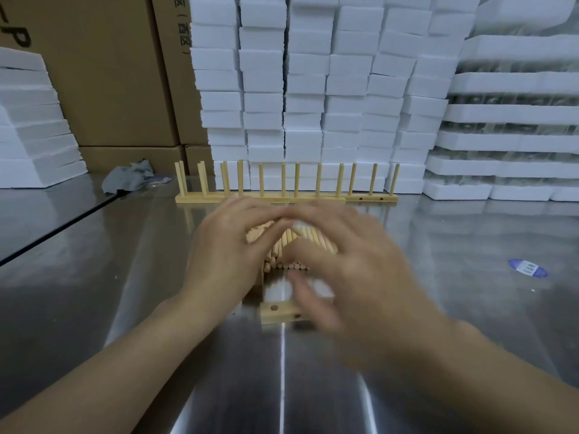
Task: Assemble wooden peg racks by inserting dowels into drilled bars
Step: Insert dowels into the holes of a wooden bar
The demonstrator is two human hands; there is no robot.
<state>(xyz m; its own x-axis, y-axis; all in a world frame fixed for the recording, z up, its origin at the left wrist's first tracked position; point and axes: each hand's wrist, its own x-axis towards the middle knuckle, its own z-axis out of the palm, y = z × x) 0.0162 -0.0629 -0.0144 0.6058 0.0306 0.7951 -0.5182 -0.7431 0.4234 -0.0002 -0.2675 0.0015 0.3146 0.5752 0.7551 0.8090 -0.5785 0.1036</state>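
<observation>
A heap of short, pale round wooden dowels lies in the middle of a shiny stainless-steel table. Both hands are over it. The left hand lies on the heap's left side with its fingers spread and fairly straight, pinching nothing that shows. The right hand covers the right side, but it is smeared by motion, so I cannot tell whether its fingers grasp a dowel.

Just on the near side of the heap lies a short, light wooden bar with drilled holes, its right end hidden under the right hand.

Along the table's far edge stands a row of finished wooden peg racks, pegs upright, close against stacked white foam blocks. Brown cardboard boxes and a crumpled grey cloth sit at the far left, beyond a dark seam in the tabletop. A blue oval sticker lies on bare steel to the right, well apart from the hands.
</observation>
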